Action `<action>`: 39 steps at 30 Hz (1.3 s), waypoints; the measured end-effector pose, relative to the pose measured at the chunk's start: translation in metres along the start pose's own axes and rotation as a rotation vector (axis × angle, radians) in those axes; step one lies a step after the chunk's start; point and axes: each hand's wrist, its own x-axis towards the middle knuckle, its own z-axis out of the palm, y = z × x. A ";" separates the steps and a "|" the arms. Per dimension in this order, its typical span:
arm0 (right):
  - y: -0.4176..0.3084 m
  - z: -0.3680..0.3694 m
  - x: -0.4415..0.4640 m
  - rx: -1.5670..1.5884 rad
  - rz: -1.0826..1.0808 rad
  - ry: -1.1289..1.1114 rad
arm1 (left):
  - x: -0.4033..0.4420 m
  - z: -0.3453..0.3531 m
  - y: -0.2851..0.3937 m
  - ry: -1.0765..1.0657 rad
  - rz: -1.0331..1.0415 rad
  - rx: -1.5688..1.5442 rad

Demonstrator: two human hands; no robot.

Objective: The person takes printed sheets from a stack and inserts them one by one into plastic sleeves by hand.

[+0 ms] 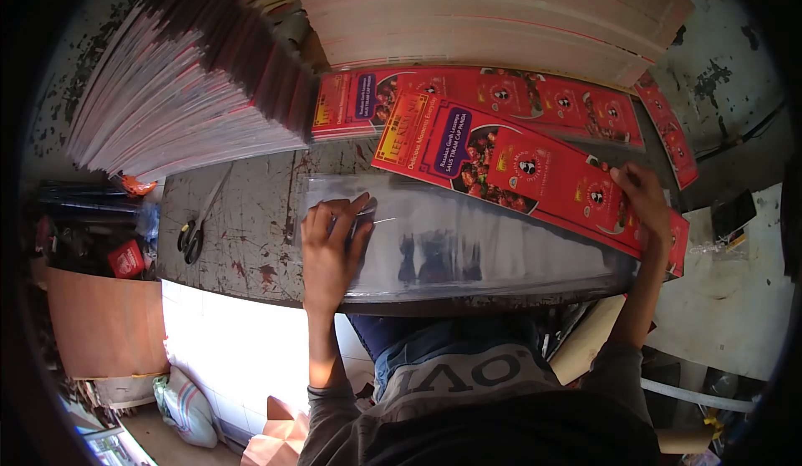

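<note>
The right hand (642, 197) has its grip clamped on the card (522, 174), slanting over the sleeve (501, 261), likely steadying it. The left hand (330, 236) rests at the sleeve's left end, perhaps pinning it; whether that grip pinches, I cannot tell.

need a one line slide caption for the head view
Left hand on clear plastic, right hand on a long red printed card, at a worn table.

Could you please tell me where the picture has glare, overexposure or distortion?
Head view: glare streaks the clear plastic; the white surface below the tabletop looks overexposed; edges of the pale stack look bowed, likely lens distortion; the corners are black.
</note>
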 end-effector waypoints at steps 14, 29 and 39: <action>-0.153 0.035 0.016 -0.231 -0.761 0.085 | -0.010 -0.003 0.002 0.107 0.254 0.106; -0.185 0.057 0.001 -0.191 -1.154 -0.017 | -0.014 -0.002 -0.003 0.184 0.350 -0.072; -0.183 0.109 -0.005 -0.182 -0.916 -0.236 | -0.015 -0.001 0.004 0.216 0.229 -0.069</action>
